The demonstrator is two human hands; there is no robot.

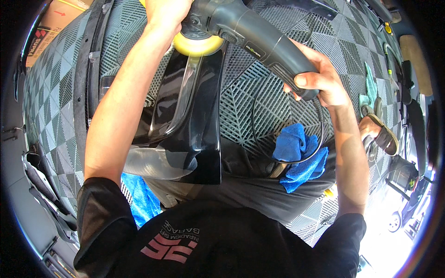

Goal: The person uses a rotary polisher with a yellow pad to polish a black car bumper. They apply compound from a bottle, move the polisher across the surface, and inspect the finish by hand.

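Note:
My right hand (322,78) is wrapped round the rear end of a black power polisher (266,44), thumb on top. At the upper edge, my left hand (168,16) is closed on the polisher's head; its fingers are partly cut off and hidden. Under the head, the round yellow foam pad (199,46) is at the far end of a glossy black car trim panel (206,116); from here it looks pressed on the surface. The panel lies before me, its near end by my lap. From the handle, the power cord (321,123) loops down near my right thigh.
One blue cloth (301,157) is draped on my right leg, another blue cloth (141,199) hangs at my left. Grey grid tiles (250,92) make the floor. A long black strip (82,88) runs left of the panel. Right stand a green cloth (370,90) and a shoe (385,139).

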